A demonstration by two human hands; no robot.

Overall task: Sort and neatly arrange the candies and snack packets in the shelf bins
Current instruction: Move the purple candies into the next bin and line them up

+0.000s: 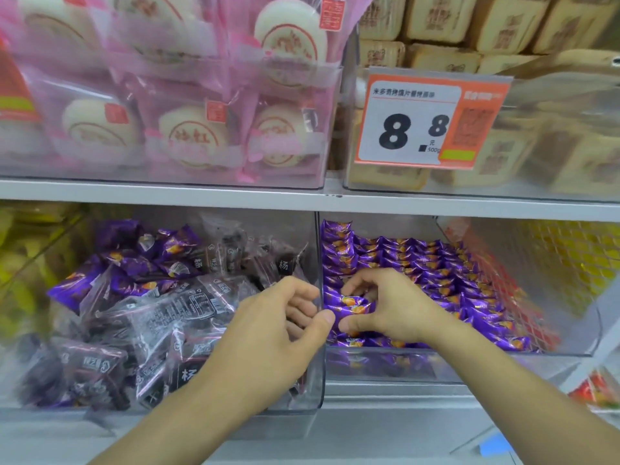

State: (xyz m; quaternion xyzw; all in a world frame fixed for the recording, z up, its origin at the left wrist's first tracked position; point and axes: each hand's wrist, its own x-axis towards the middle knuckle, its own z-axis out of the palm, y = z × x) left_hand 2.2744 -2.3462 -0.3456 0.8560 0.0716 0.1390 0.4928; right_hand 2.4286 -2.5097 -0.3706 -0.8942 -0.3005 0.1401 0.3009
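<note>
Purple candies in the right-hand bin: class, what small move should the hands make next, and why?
Probably lay the purple candy pinched by the right hand into the front row. The right bin holds neat rows; the left hand hovers at the divider holding nothing.

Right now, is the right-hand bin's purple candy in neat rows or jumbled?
Neat rows: the purple candies lie lined up across the right bin, where the right hand pinches one.
</note>
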